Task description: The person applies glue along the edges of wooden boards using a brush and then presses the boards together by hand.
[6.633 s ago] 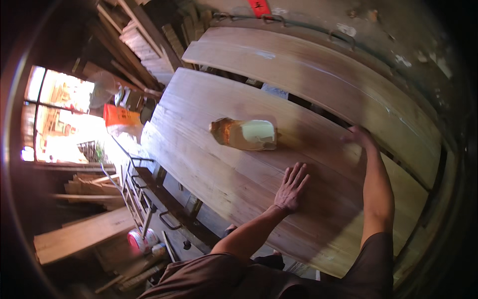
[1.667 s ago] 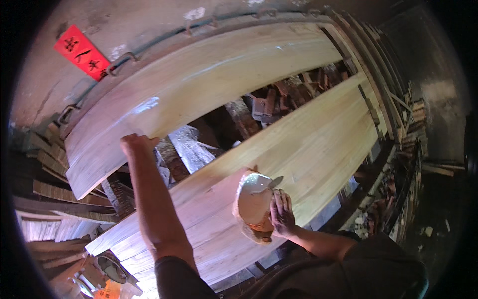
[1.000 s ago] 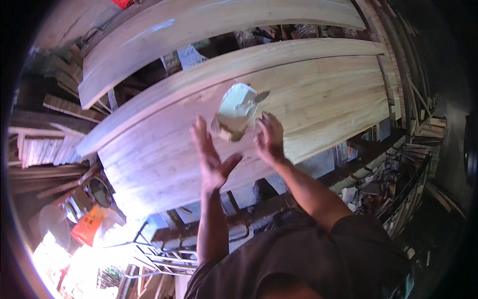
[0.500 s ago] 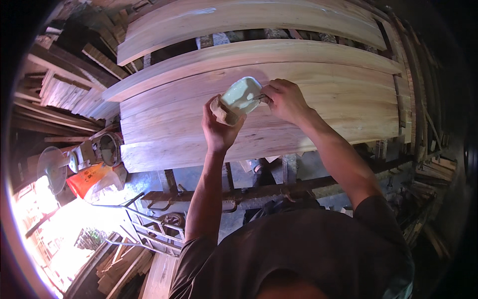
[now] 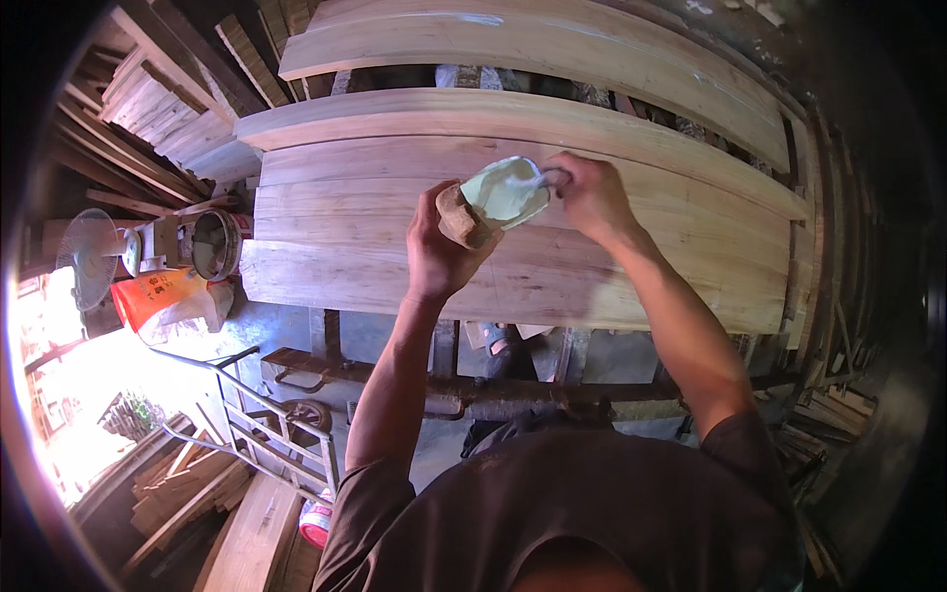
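Above wooden boards (image 5: 380, 212), a left hand (image 5: 437, 255) clasps a container (image 5: 457, 216) of pale paste (image 5: 505, 191) while the right hand (image 5: 590, 194) pinches a small tool (image 5: 555, 180) (partly hidden).

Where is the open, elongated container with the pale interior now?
In the head view, the open, elongated container is in the left hand, above the pale wooden boards, slightly left of the right hand.

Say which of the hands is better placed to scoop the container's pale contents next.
Probably the right hand: it grips a small tool at the open container, while the left hand supports the container's brown end.
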### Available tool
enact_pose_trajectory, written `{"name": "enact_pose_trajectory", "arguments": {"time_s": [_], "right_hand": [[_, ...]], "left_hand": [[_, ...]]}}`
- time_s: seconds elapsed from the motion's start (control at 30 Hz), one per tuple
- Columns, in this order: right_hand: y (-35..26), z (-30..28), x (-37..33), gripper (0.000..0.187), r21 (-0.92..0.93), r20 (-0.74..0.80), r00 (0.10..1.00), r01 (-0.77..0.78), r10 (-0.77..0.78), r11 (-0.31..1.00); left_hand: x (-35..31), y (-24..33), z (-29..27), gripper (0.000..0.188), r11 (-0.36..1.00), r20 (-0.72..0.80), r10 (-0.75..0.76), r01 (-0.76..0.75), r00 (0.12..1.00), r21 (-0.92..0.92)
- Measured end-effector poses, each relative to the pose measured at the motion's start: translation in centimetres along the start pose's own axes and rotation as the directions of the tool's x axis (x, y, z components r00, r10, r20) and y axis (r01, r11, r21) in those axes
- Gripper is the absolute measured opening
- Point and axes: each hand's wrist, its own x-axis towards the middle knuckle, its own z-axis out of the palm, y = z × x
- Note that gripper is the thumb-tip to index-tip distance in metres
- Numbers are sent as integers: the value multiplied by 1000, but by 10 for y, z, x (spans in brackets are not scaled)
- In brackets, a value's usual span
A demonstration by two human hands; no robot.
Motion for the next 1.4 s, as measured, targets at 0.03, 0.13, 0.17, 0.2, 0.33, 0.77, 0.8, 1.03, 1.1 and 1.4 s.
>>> {"name": "enact_pose_trajectory", "arguments": {"time_s": [0.03, 0.13, 0.17, 0.2, 0.33, 0.77, 0.8, 1.03, 1.1, 1.4], "right_hand": [[-8, -5, 2, 18, -55, -85, 996, 35, -40, 998], [-7, 26, 3, 19, -292, -32, 983, 166, -183, 942], [-3, 37, 8, 16, -261, 6, 974, 221, -227, 940], [-2, 38, 17, 15, -66, 6, 997, 78, -78, 995], [6, 36, 43, 15, 556, 178, 926, -375, 334, 742], [4, 28, 125, 10, 921, 330, 882, -379, 338, 90], [7, 26, 130, 11, 917, 322, 884, -381, 338, 123], [15, 33, 160, 15, 859, 290, 835, -442, 467, 257], [13, 41, 169, 15, 828, 271, 815, -469, 512, 308], [-37, 110, 221, 19, 743, 179, 896, -394, 406, 541]], "left_hand": [[3, -2, -4, 72, 1000, -19, -8, 8, 1000, -8], [16, -5, -10, 72, 1000, -44, 9, -10, 999, -15], [21, -9, -11, 72, 999, -43, 36, -36, 998, 0], [26, -12, -14, 73, 998, -44, 63, -62, 997, 16], [43, -19, -45, 71, 992, -32, 68, -71, 997, -102], [121, -49, -118, 75, 965, -89, -9, -14, 996, -261], [122, -55, -124, 75, 971, -102, -10, -15, 995, -239], [116, -83, -143, 67, 987, -260, -69, 28, 963, -160], [112, -98, -146, 73, 973, -256, -136, 80, 957, -218], [65, -143, -174, 74, 942, -407, -327, 257, 853, -218]]}}
